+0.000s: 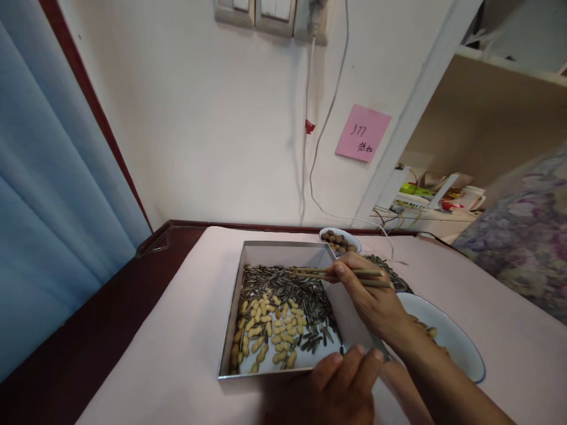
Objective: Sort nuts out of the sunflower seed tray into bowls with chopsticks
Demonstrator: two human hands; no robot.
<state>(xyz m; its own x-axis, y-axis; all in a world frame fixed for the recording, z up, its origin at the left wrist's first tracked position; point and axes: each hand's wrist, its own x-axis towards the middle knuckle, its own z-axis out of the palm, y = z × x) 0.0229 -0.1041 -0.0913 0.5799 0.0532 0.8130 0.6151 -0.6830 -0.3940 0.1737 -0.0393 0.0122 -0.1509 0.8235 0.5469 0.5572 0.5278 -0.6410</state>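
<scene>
A shallow silver tray (230,319) sits on the pale pink table and holds sunflower seeds (283,283) and peanuts in the shell (270,330). My right hand (372,301) is closed round a pair of chopsticks (319,273), whose tips reach left over the seeds near the tray's far side. My left hand (341,383) rests at the tray's near right corner, fingers lying against its front rim.
A small bowl of brown nuts (340,239) stands behind the tray. A white bowl with a blue rim (460,348) lies to the right, with a pile of seeds (394,274) beyond my hand. A pink note (362,133) and cables hang on the wall. Blue curtain at left.
</scene>
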